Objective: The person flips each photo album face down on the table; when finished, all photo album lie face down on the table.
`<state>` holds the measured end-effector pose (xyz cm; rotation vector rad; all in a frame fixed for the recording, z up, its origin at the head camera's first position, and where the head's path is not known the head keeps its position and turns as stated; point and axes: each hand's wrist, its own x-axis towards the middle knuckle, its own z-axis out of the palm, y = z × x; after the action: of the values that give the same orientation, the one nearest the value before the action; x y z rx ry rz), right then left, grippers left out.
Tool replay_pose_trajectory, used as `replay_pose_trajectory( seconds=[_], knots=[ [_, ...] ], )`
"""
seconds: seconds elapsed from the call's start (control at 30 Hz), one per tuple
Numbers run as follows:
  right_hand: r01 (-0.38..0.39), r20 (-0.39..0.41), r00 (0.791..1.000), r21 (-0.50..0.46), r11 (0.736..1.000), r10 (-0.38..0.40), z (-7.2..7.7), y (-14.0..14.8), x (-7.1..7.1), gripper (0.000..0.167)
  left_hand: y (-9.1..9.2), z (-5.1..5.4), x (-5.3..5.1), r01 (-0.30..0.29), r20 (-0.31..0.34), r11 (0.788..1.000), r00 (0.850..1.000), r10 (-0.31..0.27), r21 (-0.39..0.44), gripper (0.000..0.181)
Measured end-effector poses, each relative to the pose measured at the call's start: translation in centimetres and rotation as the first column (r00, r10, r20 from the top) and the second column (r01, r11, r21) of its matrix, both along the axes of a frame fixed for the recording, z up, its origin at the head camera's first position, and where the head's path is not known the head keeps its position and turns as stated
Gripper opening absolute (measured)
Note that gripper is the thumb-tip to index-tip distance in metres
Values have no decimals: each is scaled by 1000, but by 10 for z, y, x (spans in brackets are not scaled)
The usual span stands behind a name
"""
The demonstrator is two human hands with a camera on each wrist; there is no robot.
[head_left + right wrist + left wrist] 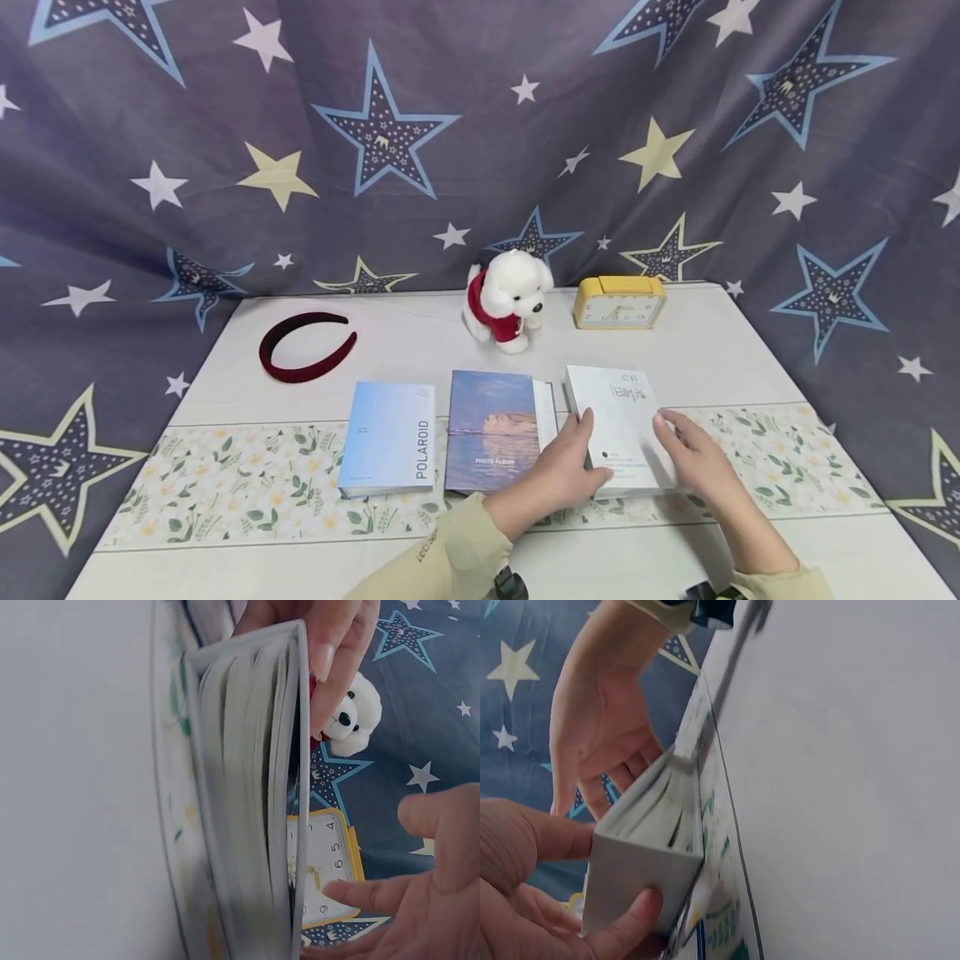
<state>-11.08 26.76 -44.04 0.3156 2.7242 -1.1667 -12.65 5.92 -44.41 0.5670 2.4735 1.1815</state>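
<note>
Left hand [558,471] pinched the white book [618,417] by its left side; right hand [697,458], fingers loosely spread, was at its right edge. White book was just right of the photo album [487,433]; lifted or not, couldn't tell. Step seemed positioning; next move likely wanted right fingers closing in. Toy dog [517,287] and clock [621,304] stood beyond.
</note>
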Motion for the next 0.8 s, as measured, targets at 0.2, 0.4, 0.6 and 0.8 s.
replay_pose_trajectory(
  seconds=[0.2, 0.4, 0.6, 0.8],
  knots=[
    [105, 39, 994, -102, 989, -102, -40, 22, -22, 92, 3, 2, 2, -32, 25, 999, 999, 31, 39, 85],
    [145, 71, 989, -234, 961, -132, -70, 45, -35, 104, 4, 2, 3, -48, 53, 996, 998, 44, 70, 84],
    [223, 70, 975, -297, 928, -212, -85, 57, -42, 99, 3, 0, 3, -51, 63, 995, 997, 45, 83, 84],
    [291, 70, 956, -311, 905, -283, -87, 53, -43, 94, 1, -3, 3, -51, 71, 994, 997, 45, 96, 85]
  ],
)
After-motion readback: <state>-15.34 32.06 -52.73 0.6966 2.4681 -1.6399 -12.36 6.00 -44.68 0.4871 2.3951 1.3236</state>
